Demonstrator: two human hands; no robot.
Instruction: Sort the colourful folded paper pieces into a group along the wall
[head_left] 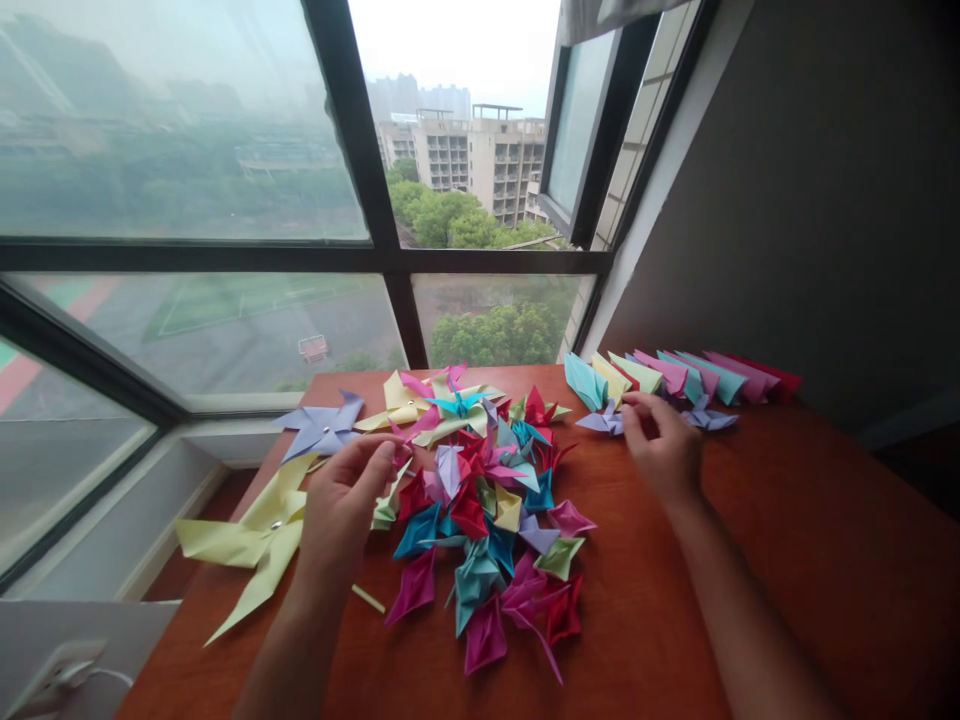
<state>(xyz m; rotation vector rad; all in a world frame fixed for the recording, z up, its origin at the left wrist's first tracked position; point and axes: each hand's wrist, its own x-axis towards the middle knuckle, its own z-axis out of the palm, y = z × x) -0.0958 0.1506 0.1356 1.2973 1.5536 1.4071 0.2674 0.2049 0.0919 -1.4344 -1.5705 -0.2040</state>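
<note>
My left hand (351, 490) hovers at the left side of a heap of folded paper cranes (472, 500) in red, magenta, teal, yellow and purple. Its thumb and forefinger are pinched together beside some pink paper; what is between them, if anything, is too small to make out. Farther right, my right hand (664, 445) has its fingertips closed at the end of a purple paper crane (600, 422). Behind that crane stands a row of folded coloured papers (675, 375). Another purple folded piece (709, 415) lies just beyond my right hand.
A yellow paper pinwheel (262, 540) and a purple pinwheel (324, 426) lie at the left edge of the brown table (630, 620). A short pale stick (368, 599) rests near my left wrist. Windows (480, 260) rise behind the table, one pane swung outward. A dark wall is at the right.
</note>
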